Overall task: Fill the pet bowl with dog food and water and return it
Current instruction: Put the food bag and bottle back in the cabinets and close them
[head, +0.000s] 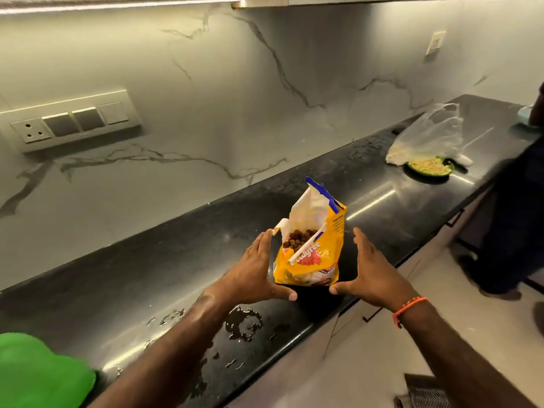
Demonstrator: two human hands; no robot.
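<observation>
A yellow dog food bag stands upright on the black counter, its top torn open with brown kibble showing inside. My left hand is on the bag's left side, fingers straight, fingertips near the torn flap. My right hand is a short way off its right side, fingers straight, thumb pointing toward the bag's base. Neither hand grips the bag. A green rounded object, partly cut off, sits at the bottom left corner.
Water is spilled on the counter near the front edge. At the far right lie a clear plastic bag and a green plate of pale food. Another person stands at the right. A switch panel is on the marble wall.
</observation>
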